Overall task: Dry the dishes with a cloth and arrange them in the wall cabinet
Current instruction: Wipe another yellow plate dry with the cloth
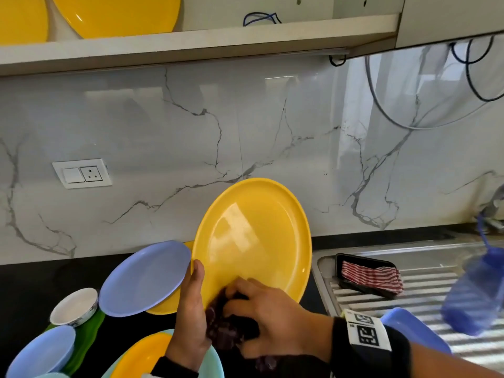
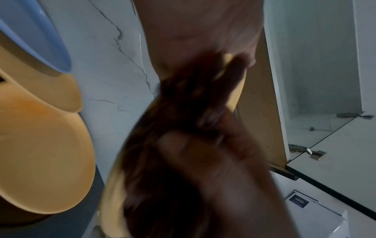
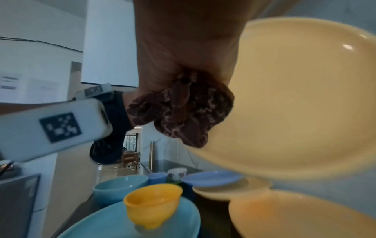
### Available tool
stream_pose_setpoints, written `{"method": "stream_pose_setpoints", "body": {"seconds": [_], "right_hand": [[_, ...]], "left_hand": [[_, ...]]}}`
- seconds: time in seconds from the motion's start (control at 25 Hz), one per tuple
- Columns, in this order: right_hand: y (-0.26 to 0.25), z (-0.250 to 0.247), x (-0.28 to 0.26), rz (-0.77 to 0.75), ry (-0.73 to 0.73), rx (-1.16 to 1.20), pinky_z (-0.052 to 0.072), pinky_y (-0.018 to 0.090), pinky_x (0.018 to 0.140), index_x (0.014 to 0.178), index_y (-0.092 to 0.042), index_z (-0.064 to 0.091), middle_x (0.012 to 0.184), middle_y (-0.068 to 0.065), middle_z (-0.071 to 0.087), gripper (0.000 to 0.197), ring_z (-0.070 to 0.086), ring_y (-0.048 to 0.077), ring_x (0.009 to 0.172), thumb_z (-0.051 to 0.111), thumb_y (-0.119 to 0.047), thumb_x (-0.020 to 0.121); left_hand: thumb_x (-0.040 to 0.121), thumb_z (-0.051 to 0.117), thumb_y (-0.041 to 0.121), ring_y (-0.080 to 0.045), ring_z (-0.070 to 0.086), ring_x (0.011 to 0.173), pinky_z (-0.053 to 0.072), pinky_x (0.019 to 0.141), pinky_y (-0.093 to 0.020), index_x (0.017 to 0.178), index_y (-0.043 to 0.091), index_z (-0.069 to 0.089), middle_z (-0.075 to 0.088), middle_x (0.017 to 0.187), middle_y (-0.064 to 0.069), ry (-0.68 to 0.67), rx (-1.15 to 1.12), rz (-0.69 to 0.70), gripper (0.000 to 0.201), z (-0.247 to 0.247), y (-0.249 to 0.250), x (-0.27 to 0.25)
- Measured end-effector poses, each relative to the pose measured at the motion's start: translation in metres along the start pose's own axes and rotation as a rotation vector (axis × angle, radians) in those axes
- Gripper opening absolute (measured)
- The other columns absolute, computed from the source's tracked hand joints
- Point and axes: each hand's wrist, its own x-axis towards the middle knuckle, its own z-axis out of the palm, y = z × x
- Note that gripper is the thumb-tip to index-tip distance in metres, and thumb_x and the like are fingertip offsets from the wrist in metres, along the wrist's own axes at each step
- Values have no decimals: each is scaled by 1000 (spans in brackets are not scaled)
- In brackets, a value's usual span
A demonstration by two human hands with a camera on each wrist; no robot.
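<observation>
— How is the left hand (image 1: 191, 309) placed?
— Upright, its grip on the plate (image 1: 253, 238) edge, thumb in front.
— And the right hand (image 1: 268, 315)?
— Fingers curled round the cloth (image 1: 226, 327), pressing it on the plate; a band circles the wrist.

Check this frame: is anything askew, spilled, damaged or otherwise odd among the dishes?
Nothing spilled or broken. One oddity: the lilac plate sits tilted on a yellow plate's edge rather than flat, so it could slide. The held yellow plate being wiped with the dark cloth looks normal.
</observation>
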Motion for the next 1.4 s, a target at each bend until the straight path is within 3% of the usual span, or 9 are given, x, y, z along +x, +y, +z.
{"method": "stream_pose_setpoints", "body": {"seconds": [0.08, 0.24, 0.4, 0.6, 0.72, 0.84, 1.04, 1.24, 1.4], "right_hand": [[-6, -14, 18, -101, 95, -151, 44, 30, 62, 112, -22, 62, 122, 0, 48, 50, 45, 23, 100, 74, -33, 65], [10, -47, 41, -93, 232, -357, 41, 27, 49, 108, -22, 66, 118, 1, 54, 45, 44, 21, 92, 66, -35, 65], [52, -78, 35, 328, 363, -275, 46, 31, 69, 125, -28, 59, 130, -4, 45, 46, 47, 24, 107, 63, -40, 81], [93, -62, -12, 707, 132, -291, 50, 32, 76, 130, -31, 48, 121, -1, 38, 56, 52, 24, 106, 65, -49, 79], [71, -18, -41, 605, -88, -146, 47, 27, 88, 127, -37, 52, 124, -6, 40, 54, 52, 18, 109, 66, -52, 77], [28, 17, -48, 451, -200, 49, 41, 28, 100, 134, -41, 43, 133, -12, 38, 57, 45, 12, 119, 61, -56, 81], [-3, 50, -44, 377, 170, -175, 43, 8, 57, 119, -43, 49, 107, -24, 55, 50, 54, 4, 86, 61, -53, 72], [6, 11, -36, 278, 326, -264, 43, 18, 47, 114, -43, 54, 88, -21, 61, 58, 43, 9, 79, 72, -41, 58], [16, -51, -47, 203, 376, -123, 47, 27, 54, 112, -42, 57, 89, -22, 64, 41, 49, 7, 77, 70, -54, 75]], "left_hand": [[45, 88, 66, -31, 67, 106, 58, 86, -46, 110, 10, 73, 67, 118, -17, -100, -59, -74, 87, 2, -4, -3], [56, 76, 76, -26, 56, 126, 37, 109, -56, 122, 30, 68, 63, 132, -5, -69, 129, 64, 81, 2, -12, -1], [66, 78, 52, -34, 63, 112, 45, 99, -57, 114, 26, 70, 71, 117, -6, 37, 110, 66, 55, 3, -7, -2], [70, 79, 51, -36, 61, 116, 51, 92, -60, 138, 23, 52, 63, 132, -8, 35, -60, 126, 79, 3, 5, 0], [90, 50, 37, -34, 62, 115, 51, 93, -58, 139, 24, 51, 64, 131, -4, 67, -88, 142, 50, 5, 4, 7], [80, 71, 52, -32, 48, 132, 35, 107, -62, 141, 34, 49, 53, 143, 4, 175, -41, 201, 67, -3, -6, 16], [76, 68, 60, -32, 46, 133, 36, 105, -61, 139, 44, 47, 50, 145, 8, 340, -68, 206, 69, 7, -6, 22], [100, 48, 35, -32, 43, 131, 41, 100, -56, 149, 52, 9, 31, 152, 8, 434, -134, 201, 65, 18, 3, 22], [68, 58, 82, -25, 38, 135, 38, 104, -59, 108, 37, 57, 42, 141, 2, 314, 588, 497, 61, 3, 16, 12]]}}
